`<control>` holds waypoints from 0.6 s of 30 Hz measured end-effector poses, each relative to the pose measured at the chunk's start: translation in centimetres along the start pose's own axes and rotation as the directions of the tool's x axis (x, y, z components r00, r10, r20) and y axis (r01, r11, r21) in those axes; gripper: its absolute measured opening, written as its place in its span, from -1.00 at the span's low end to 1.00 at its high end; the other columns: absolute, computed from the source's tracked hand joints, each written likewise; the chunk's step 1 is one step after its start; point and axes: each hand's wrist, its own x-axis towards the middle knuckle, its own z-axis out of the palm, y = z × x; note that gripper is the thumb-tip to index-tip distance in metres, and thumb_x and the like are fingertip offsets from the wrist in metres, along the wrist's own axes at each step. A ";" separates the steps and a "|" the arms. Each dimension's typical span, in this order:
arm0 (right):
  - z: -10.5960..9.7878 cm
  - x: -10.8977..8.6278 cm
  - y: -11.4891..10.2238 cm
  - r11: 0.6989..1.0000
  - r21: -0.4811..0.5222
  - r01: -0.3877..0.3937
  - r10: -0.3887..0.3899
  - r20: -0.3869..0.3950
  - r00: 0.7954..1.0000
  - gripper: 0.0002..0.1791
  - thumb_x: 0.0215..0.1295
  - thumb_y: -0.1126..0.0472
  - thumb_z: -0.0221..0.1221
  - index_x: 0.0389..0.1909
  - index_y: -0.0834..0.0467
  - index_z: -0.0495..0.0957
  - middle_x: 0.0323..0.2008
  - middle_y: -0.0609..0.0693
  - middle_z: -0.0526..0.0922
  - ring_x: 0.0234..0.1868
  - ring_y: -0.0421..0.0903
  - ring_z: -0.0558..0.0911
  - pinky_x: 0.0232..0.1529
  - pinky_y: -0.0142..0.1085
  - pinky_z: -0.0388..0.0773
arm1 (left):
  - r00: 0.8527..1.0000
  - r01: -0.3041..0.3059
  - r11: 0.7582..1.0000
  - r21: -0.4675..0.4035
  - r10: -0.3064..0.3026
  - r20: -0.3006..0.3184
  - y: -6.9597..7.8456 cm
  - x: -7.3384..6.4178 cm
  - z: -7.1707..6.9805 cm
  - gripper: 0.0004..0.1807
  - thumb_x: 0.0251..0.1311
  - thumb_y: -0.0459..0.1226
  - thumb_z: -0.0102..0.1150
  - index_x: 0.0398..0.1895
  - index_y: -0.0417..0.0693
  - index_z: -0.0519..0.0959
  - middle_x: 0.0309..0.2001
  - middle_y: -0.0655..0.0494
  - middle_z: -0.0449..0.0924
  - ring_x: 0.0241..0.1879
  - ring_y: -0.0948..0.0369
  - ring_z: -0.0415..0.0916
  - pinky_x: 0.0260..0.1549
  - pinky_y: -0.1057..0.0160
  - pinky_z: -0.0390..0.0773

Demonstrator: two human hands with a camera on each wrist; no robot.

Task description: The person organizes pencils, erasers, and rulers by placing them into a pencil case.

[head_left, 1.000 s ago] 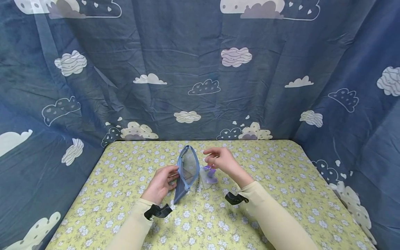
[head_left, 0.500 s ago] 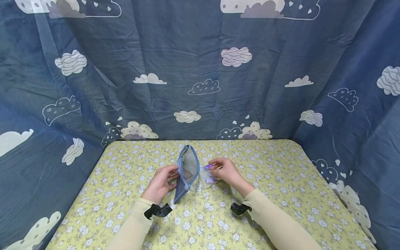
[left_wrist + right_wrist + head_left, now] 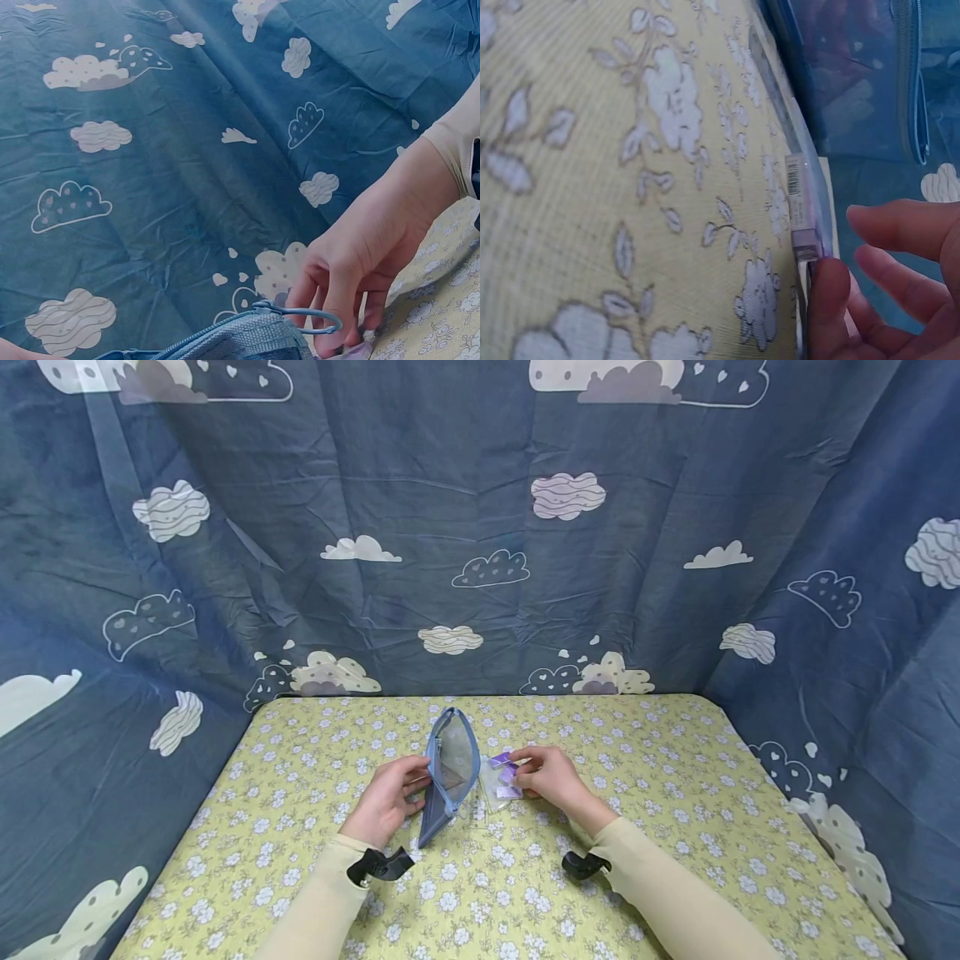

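Just left of the middle of the head frame's lower half, the pouch point(image 3: 456, 774) stands on the table point(image 3: 225, 877), with the left hand point(image 3: 386, 797) touching its left side and the packet point(image 3: 492, 793) lying just beside it on the right. The right hand point(image 3: 553, 777) is at the packet's right edge, so the pouch and packet sit between the 2 hands, with 1 wrist camera point(image 3: 380, 866) below the pouch to the left and another point(image 3: 587, 865) lower right of the packet. Behind the table, the curtain point(image 3: 420, 510) fills the upper frame and both sides.
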 end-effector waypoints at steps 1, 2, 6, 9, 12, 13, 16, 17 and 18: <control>0.1 0.0 0.1 1.000 -0.006 0.000 0.000 0.003 1.000 -0.56 0.16 0.48 0.30 0.11 0.26 0.63 -0.37 0.15 0.68 -0.56 -0.04 0.53 -0.51 -0.21 0.51 | 1.000 0.002 1.000 0.001 -0.002 -0.001 0.0 0.0 0.0 -0.92 0.27 -0.28 0.27 -0.40 -0.02 0.63 -0.36 0.06 0.60 -0.06 -0.02 0.46 0.09 -0.14 0.22; 0.1 0.1 0.2 1.000 -0.015 0.003 -0.003 0.004 1.000 -0.55 0.15 0.48 0.31 0.11 0.25 0.63 -0.39 0.14 0.69 -0.58 -0.05 0.51 -0.53 -0.23 0.48 | 1.000 0.004 1.000 0.001 -0.004 -0.001 0.0 0.0 -0.1 -0.92 0.27 -0.29 0.27 -0.40 -0.02 0.63 -0.36 0.06 0.60 -0.05 -0.02 0.46 0.09 -0.14 0.22; 0.4 0.2 0.6 0.998 -0.068 0.018 -0.018 -0.007 1.000 -0.53 0.10 0.45 0.34 0.10 0.20 0.65 -0.44 0.06 0.70 -0.60 -0.09 0.49 -0.55 -0.27 0.42 | 1.000 0.012 1.000 0.003 -0.012 -0.002 0.0 0.0 -0.1 -0.93 0.28 -0.28 0.26 -0.38 -0.04 0.63 -0.31 0.02 0.60 -0.03 -0.03 0.45 0.10 -0.15 0.23; 0.5 0.4 0.8 0.995 -0.091 0.031 -0.033 -0.016 0.999 -0.52 0.07 0.44 0.35 0.08 0.18 0.67 -0.46 0.02 0.70 -0.57 -0.10 0.53 -0.52 -0.27 0.43 | 1.000 0.014 1.000 0.007 -0.014 -0.003 0.0 0.0 -0.1 -0.93 0.28 -0.28 0.26 -0.36 -0.05 0.62 -0.29 0.01 0.59 -0.02 -0.03 0.44 0.11 -0.15 0.23; 0.8 0.5 0.8 0.995 -0.095 0.039 -0.041 -0.024 0.999 -0.51 0.04 0.44 0.37 0.07 0.16 0.68 -0.47 0.01 0.70 -0.55 -0.09 0.56 -0.50 -0.26 0.45 | 1.000 0.012 1.000 0.005 -0.012 -0.006 0.1 0.0 0.0 -0.93 0.28 -0.27 0.26 -0.35 -0.05 0.62 -0.29 0.01 0.59 -0.02 -0.02 0.44 0.11 -0.15 0.22; 0.9 0.5 0.7 0.995 -0.092 0.039 -0.042 -0.025 0.999 -0.50 0.03 0.44 0.38 0.07 0.16 0.69 -0.48 0.01 0.70 -0.55 -0.10 0.56 -0.50 -0.26 0.45 | 1.000 0.010 1.000 0.005 -0.010 -0.006 0.1 0.0 0.0 -0.93 0.28 -0.27 0.26 -0.35 -0.04 0.62 -0.29 0.01 0.59 -0.03 -0.02 0.44 0.11 -0.15 0.22; 1.1 0.6 0.6 0.996 -0.086 0.031 -0.033 -0.029 0.999 -0.48 0.01 0.44 0.41 0.07 0.15 0.69 -0.50 0.01 0.70 -0.55 -0.10 0.57 -0.49 -0.28 0.45 | 1.000 0.003 1.000 0.003 -0.003 -0.006 0.1 0.0 0.0 -0.93 0.28 -0.27 0.26 -0.36 -0.04 0.62 -0.30 0.02 0.59 -0.05 -0.01 0.44 0.10 -0.14 0.21; 1.2 0.6 0.6 0.996 -0.084 0.027 -0.030 -0.031 0.999 -0.48 0.00 0.44 0.41 0.08 0.14 0.69 -0.50 0.01 0.70 -0.55 -0.10 0.57 -0.49 -0.28 0.46 | 1.000 0.002 1.000 0.002 -0.002 -0.006 0.1 0.0 0.0 -0.93 0.28 -0.27 0.27 -0.36 -0.04 0.62 -0.30 0.03 0.59 -0.05 -0.01 0.44 0.10 -0.14 0.21; 1.2 0.6 0.5 0.997 -0.080 0.021 -0.024 -0.031 0.999 -0.47 0.00 0.44 0.41 0.08 0.13 0.69 -0.50 0.00 0.70 -0.54 -0.10 0.58 -0.49 -0.28 0.46 | 1.000 0.001 1.000 0.001 -0.001 -0.004 0.1 0.0 0.0 -0.93 0.28 -0.27 0.27 -0.35 -0.04 0.62 -0.30 0.03 0.59 -0.05 -0.01 0.44 0.10 -0.14 0.21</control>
